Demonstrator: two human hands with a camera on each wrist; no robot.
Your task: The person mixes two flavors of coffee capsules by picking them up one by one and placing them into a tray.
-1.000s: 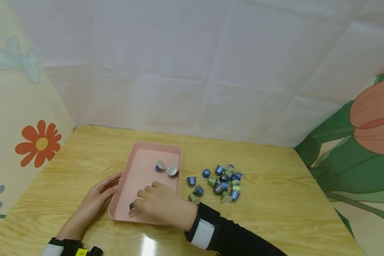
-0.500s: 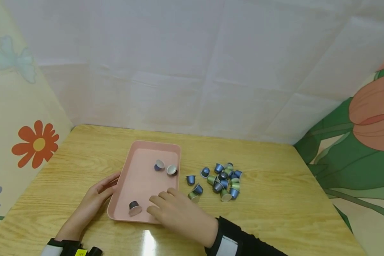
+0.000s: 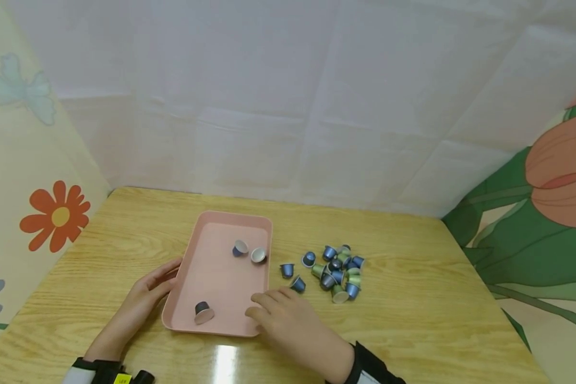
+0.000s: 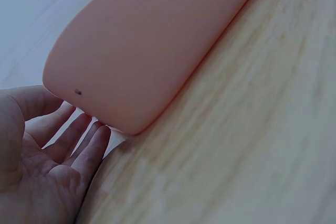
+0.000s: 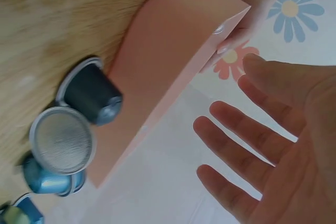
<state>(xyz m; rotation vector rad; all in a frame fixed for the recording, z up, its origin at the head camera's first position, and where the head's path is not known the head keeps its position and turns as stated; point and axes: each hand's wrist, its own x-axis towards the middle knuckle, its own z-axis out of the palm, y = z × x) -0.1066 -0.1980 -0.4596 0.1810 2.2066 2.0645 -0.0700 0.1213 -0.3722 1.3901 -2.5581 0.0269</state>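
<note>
Right hand over the near right corner of the pink tray, its grip open and holding nothing; whether it touches the rim cannot be told. The governing relation is that of this hand to the loose pods: a blue pod lies tipped just beyond the knuckles, a second blue pod lies farther off beside the tray's right wall, and a mixed heap lies beyond and to the right. The right hand is the nearer to all of these. The right wrist view shows a dark pod tipped on its side, close to the tray's outer wall. The tray's long axis runs away from the person, leaning slightly right; inside are two pods by the right wall and one dark-ended pod near the near left corner. The left hand rests relaxed fingers against the left wall. The counter is wood-grained, backed by a creased white sheet and flanked by flower-printed panels.
</note>
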